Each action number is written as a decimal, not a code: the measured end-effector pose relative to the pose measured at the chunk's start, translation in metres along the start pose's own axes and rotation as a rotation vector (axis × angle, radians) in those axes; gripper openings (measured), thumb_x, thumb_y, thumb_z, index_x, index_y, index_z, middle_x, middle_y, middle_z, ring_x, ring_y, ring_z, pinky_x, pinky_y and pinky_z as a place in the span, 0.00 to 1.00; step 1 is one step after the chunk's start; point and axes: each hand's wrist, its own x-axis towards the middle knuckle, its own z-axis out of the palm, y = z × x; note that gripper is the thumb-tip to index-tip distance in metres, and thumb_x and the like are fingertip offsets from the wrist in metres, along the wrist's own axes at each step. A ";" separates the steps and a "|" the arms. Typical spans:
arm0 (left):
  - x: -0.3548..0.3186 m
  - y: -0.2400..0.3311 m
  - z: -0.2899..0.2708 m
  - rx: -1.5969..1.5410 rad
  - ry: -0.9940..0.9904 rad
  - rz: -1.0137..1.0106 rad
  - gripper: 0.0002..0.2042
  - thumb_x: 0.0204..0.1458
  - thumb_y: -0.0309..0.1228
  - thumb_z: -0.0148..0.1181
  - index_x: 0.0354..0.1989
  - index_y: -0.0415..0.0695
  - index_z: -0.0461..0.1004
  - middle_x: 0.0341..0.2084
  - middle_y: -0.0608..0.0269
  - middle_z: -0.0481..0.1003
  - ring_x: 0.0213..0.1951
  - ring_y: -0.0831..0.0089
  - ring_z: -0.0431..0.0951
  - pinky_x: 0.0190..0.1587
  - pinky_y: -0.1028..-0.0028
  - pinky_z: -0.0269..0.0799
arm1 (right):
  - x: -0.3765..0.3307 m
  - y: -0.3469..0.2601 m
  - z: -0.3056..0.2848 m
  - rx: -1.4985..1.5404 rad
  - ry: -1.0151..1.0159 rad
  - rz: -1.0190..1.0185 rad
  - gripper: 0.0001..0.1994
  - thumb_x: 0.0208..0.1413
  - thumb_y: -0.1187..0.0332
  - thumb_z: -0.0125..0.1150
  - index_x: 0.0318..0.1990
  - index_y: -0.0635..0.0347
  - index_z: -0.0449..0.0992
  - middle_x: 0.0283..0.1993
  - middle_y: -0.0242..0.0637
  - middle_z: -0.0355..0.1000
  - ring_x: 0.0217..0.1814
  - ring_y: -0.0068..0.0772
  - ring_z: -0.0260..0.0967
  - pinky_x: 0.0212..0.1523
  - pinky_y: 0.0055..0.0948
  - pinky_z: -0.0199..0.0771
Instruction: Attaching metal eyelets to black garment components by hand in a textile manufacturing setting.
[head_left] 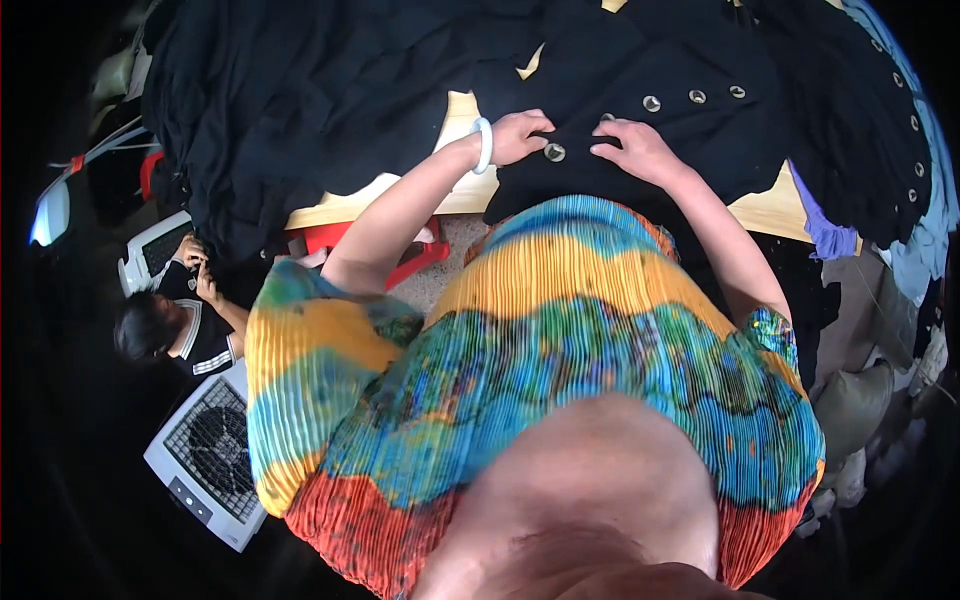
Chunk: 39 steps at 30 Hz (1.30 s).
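A black garment (585, 172) with round metallic-looking buttons lies on a pale wooden table, close in front of me. My left hand (515, 138), with a pale bangle (482, 146) at the wrist, rests on this cloth. Its thumb and fingers are apart, just beside one round button (555, 152). Opposite it, my right hand (640, 150) lies on the same cloth, thumb spread from the fingers. Its fingertips touch or nearly touch another button (607, 118), which they partly cover. Several more buttons, among them one (652, 103), run off to the right.
More black cloth (290, 90) covers the pale wooden table (350, 203) and hangs over its left end. Purple cloth (825, 225) and light blue cloth (935, 200) hang at the right. A person (205, 330) sits low at the left, near a fan unit (215, 450) and a red stool (415, 265).
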 end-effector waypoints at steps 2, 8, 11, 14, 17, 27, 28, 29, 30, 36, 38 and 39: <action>0.005 -0.014 0.006 0.053 -0.046 -0.065 0.12 0.44 0.27 0.50 0.37 0.35 0.66 0.33 0.54 0.67 0.38 0.63 0.68 0.42 0.73 0.62 | -0.011 0.013 -0.003 -0.071 -0.009 0.018 0.10 0.43 0.66 0.54 0.31 0.62 0.70 0.31 0.43 0.68 0.37 0.43 0.65 0.39 0.34 0.64; 0.070 -0.024 0.018 -0.108 -0.075 -0.273 0.19 0.42 0.34 0.56 0.39 0.33 0.63 0.27 0.58 0.71 0.31 0.73 0.70 0.36 0.76 0.65 | -0.015 0.020 0.015 -0.167 0.106 0.034 0.07 0.42 0.74 0.48 0.30 0.66 0.69 0.29 0.47 0.67 0.37 0.44 0.65 0.41 0.36 0.63; 0.105 -0.008 0.026 0.124 0.070 -0.346 0.27 0.38 0.43 0.57 0.42 0.33 0.65 0.39 0.45 0.68 0.43 0.57 0.68 0.45 0.69 0.64 | -0.015 0.023 0.019 -0.207 0.127 0.037 0.08 0.39 0.76 0.47 0.30 0.66 0.69 0.29 0.47 0.67 0.37 0.44 0.65 0.41 0.36 0.63; 0.124 0.018 0.031 0.208 -0.061 -0.519 0.32 0.36 0.44 0.58 0.47 0.32 0.62 0.47 0.44 0.63 0.50 0.58 0.63 0.52 0.70 0.58 | -0.017 0.026 0.021 -0.213 0.187 0.054 0.09 0.37 0.77 0.46 0.29 0.66 0.69 0.28 0.46 0.67 0.36 0.44 0.65 0.41 0.37 0.63; 0.122 0.024 0.030 0.160 -0.063 -0.546 0.32 0.37 0.43 0.58 0.48 0.33 0.60 0.47 0.44 0.62 0.51 0.58 0.61 0.53 0.71 0.56 | -0.014 0.026 0.021 -0.160 0.236 0.096 0.08 0.37 0.76 0.47 0.28 0.64 0.68 0.28 0.46 0.67 0.35 0.44 0.65 0.40 0.37 0.63; 0.106 0.025 0.042 -0.156 0.251 -0.521 0.27 0.40 0.42 0.54 0.43 0.30 0.64 0.43 0.43 0.65 0.47 0.56 0.65 0.49 0.71 0.59 | -0.007 0.019 0.013 -0.167 0.332 0.273 0.07 0.39 0.72 0.52 0.28 0.62 0.65 0.29 0.45 0.68 0.35 0.43 0.66 0.39 0.37 0.64; 0.107 0.017 0.042 -0.113 0.210 -0.427 0.25 0.40 0.42 0.53 0.40 0.30 0.66 0.41 0.42 0.67 0.46 0.55 0.66 0.48 0.70 0.61 | -0.007 0.016 0.013 -0.172 0.327 0.266 0.07 0.39 0.72 0.52 0.28 0.62 0.65 0.29 0.45 0.68 0.35 0.43 0.66 0.39 0.37 0.64; 0.108 0.009 0.043 -0.069 0.170 -0.334 0.23 0.41 0.41 0.52 0.37 0.30 0.67 0.38 0.42 0.68 0.44 0.53 0.67 0.46 0.69 0.62 | -0.007 0.013 0.012 -0.233 0.303 0.223 0.07 0.40 0.71 0.53 0.28 0.63 0.65 0.29 0.45 0.68 0.35 0.43 0.66 0.39 0.37 0.64; 0.107 0.013 0.038 -0.057 0.080 -0.281 0.21 0.40 0.40 0.51 0.34 0.30 0.68 0.35 0.42 0.69 0.42 0.53 0.68 0.43 0.67 0.62 | -0.009 0.015 0.010 -0.295 0.284 0.195 0.08 0.41 0.70 0.53 0.28 0.63 0.65 0.29 0.46 0.68 0.35 0.43 0.66 0.39 0.37 0.64; 0.082 0.040 0.025 0.009 0.011 -0.082 0.15 0.38 0.35 0.53 0.26 0.33 0.64 0.22 0.45 0.69 0.30 0.55 0.70 0.33 0.64 0.63 | -0.009 0.019 0.002 -0.269 0.176 0.164 0.08 0.43 0.68 0.51 0.27 0.64 0.65 0.28 0.46 0.68 0.35 0.44 0.66 0.38 0.38 0.63; 0.082 0.039 0.032 0.050 0.098 -0.081 0.14 0.38 0.34 0.53 0.25 0.33 0.64 0.22 0.44 0.69 0.30 0.53 0.70 0.33 0.64 0.64 | -0.007 0.021 0.000 -0.211 0.173 0.159 0.08 0.43 0.68 0.51 0.26 0.65 0.65 0.26 0.48 0.68 0.34 0.47 0.66 0.37 0.39 0.64; 0.081 0.041 0.036 0.090 0.184 -0.081 0.13 0.39 0.33 0.52 0.25 0.33 0.64 0.21 0.44 0.69 0.29 0.50 0.70 0.33 0.63 0.64 | -0.007 0.023 -0.002 -0.178 0.154 0.166 0.07 0.44 0.70 0.50 0.26 0.66 0.64 0.27 0.50 0.67 0.34 0.49 0.65 0.37 0.41 0.64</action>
